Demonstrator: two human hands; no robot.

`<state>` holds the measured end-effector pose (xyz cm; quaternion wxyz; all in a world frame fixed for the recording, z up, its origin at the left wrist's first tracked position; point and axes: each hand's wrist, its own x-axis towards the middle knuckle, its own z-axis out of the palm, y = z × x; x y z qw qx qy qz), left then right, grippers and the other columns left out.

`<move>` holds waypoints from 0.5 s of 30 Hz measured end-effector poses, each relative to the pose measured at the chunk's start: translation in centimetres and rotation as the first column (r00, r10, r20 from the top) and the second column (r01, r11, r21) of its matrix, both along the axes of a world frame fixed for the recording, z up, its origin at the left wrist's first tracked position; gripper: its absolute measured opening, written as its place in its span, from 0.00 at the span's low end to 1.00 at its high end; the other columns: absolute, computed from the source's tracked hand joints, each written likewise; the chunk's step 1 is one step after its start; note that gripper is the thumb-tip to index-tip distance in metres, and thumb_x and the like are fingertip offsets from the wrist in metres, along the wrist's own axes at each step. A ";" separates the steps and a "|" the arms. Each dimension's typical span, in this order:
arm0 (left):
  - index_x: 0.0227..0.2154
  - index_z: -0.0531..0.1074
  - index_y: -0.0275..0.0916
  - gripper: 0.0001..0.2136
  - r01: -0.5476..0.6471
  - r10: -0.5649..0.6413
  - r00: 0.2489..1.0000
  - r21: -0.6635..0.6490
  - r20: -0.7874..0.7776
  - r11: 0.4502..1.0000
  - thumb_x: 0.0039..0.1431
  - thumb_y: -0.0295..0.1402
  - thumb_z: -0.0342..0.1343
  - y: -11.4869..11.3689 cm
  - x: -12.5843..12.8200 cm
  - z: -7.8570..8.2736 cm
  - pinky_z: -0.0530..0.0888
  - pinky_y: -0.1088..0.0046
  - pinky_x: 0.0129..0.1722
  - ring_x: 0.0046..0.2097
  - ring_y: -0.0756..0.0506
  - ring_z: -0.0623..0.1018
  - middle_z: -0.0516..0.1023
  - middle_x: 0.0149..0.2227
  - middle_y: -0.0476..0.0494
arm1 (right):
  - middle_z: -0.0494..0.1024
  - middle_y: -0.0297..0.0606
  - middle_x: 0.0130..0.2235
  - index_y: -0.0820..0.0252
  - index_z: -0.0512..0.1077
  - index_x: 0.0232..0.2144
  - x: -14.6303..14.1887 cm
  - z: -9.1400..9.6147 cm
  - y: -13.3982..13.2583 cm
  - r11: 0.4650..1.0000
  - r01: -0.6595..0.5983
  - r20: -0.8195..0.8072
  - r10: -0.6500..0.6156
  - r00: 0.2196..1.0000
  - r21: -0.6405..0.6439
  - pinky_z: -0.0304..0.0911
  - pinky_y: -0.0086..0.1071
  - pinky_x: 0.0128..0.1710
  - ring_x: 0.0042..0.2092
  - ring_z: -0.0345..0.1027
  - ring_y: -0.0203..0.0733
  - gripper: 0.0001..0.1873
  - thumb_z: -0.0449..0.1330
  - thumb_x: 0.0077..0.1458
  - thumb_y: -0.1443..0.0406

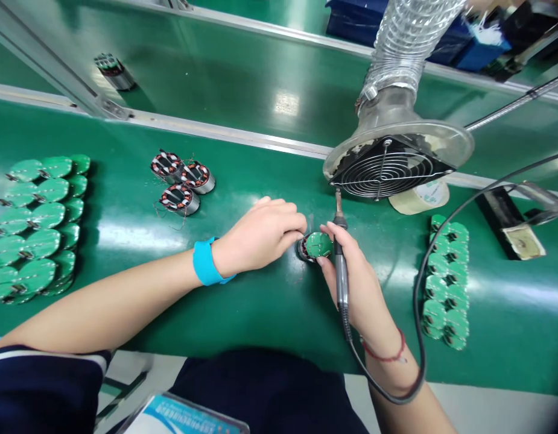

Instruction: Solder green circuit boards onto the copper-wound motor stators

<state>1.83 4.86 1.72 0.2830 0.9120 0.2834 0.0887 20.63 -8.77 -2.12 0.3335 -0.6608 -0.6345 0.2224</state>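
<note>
In the head view my right hand (358,283) holds a soldering iron (341,265) between thumb and fingers, its tip pointing away from me. The fingertips of that hand also touch a round green circuit board (319,245). This board sits tilted over a motor stator (303,248) with copper windings, partly hidden beneath it. My left hand (272,232), with a blue wristband (207,263), is closed at the stator's left side. Its thumb and forefinger are pinched together at the stator's edge; whatever lies between them is too small to make out.
Three wound stators (180,199) stand at the back left. Green circuit boards lie in a large group (34,232) at far left and a smaller panel (446,283) at right. A fume extractor (387,169) overhangs the bench near tape (421,196) and an iron stand (509,223).
</note>
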 end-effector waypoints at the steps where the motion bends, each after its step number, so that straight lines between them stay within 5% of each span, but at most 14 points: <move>1: 0.34 0.76 0.40 0.08 0.012 -0.010 0.998 -0.023 0.069 1.000 0.70 0.30 0.55 -0.1 0.2 0.0 0.69 0.66 0.47 0.41 0.44 0.75 0.77 0.35 0.47 | 0.78 0.45 0.63 0.47 0.63 0.69 0.0 -0.1 0.0 1.000 -0.010 0.005 0.010 1.000 0.007 0.74 0.54 0.62 0.63 0.76 0.54 0.28 0.58 0.70 0.64; 7: 0.33 0.74 0.39 0.05 0.042 0.075 0.952 -0.367 0.298 0.929 0.66 0.25 0.58 -1.6 1.6 -1.3 0.71 0.73 0.38 0.35 0.49 0.74 0.73 0.33 0.51 | 0.78 0.45 0.64 0.46 0.61 0.71 -0.4 0.3 -0.4 0.971 0.046 0.008 -0.049 0.999 0.236 0.71 0.54 0.65 0.65 0.73 0.56 0.34 0.63 0.67 0.66; 11: 0.31 0.72 0.39 0.06 -0.004 0.128 0.953 -0.411 0.275 0.912 0.65 0.25 0.60 -2.2 1.9 -1.5 0.70 0.74 0.37 0.34 0.50 0.72 0.70 0.31 0.53 | 0.85 0.37 0.47 0.44 0.64 0.68 -1.1 1.4 -0.3 0.926 0.046 0.004 -0.052 0.999 0.374 0.75 0.46 0.54 0.50 0.80 0.49 0.32 0.61 0.67 0.72; 15: 0.31 0.72 0.39 0.06 -0.011 0.147 0.954 -0.455 0.263 0.891 0.65 0.26 0.59 -2.1 1.6 -1.4 0.71 0.73 0.36 0.33 0.50 0.72 0.70 0.32 0.53 | 0.83 0.33 0.40 0.44 0.67 0.65 -1.3 1.3 0.2 0.925 0.075 0.024 -0.090 0.996 0.372 0.74 0.41 0.48 0.42 0.77 0.44 0.28 0.59 0.68 0.72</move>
